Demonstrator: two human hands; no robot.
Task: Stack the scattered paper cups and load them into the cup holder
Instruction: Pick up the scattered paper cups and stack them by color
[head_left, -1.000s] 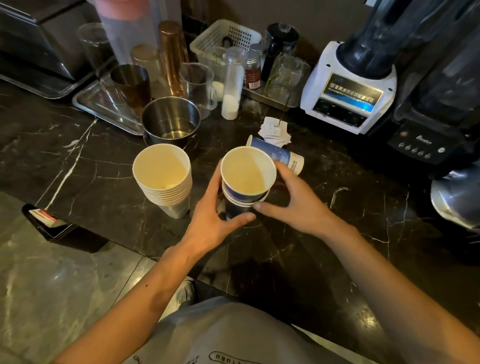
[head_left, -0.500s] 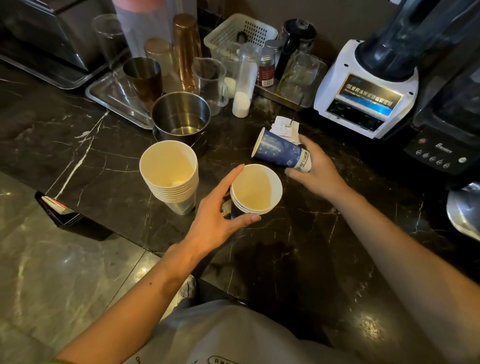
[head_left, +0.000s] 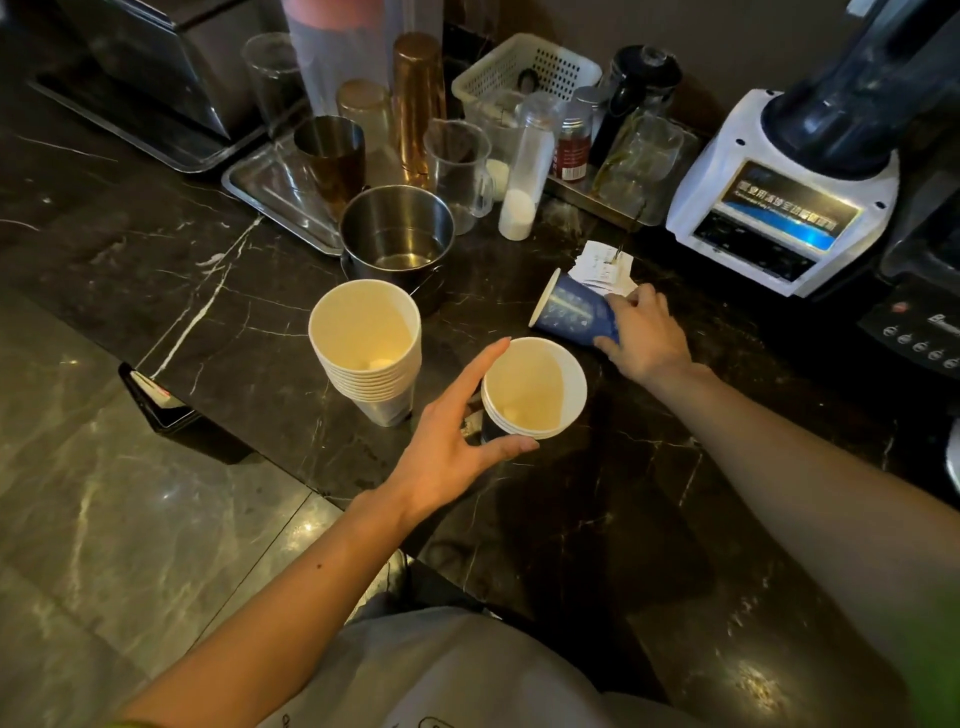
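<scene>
**2 stacks, 1 stray cup**

Near the bench's (head_left: 571, 519) front edge, the left hand (head_left: 447, 452) brackets the short stack (head_left: 535, 387) between thumb and forefinger, likely steadying it to receive more. The right hand (head_left: 647, 338) grips 1 blue cup (head_left: 569, 312) lying on its side farther back, beside receipts (head_left: 602, 265). The tall stack (head_left: 363, 338) stands untouched alongside.

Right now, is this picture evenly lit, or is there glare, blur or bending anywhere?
Head view: dim, warm light; glare spots on counter and floor; wide lens tilts the blender at the right edge; the blue cup in the right hand and small stack in the left hand look sharp.
</scene>
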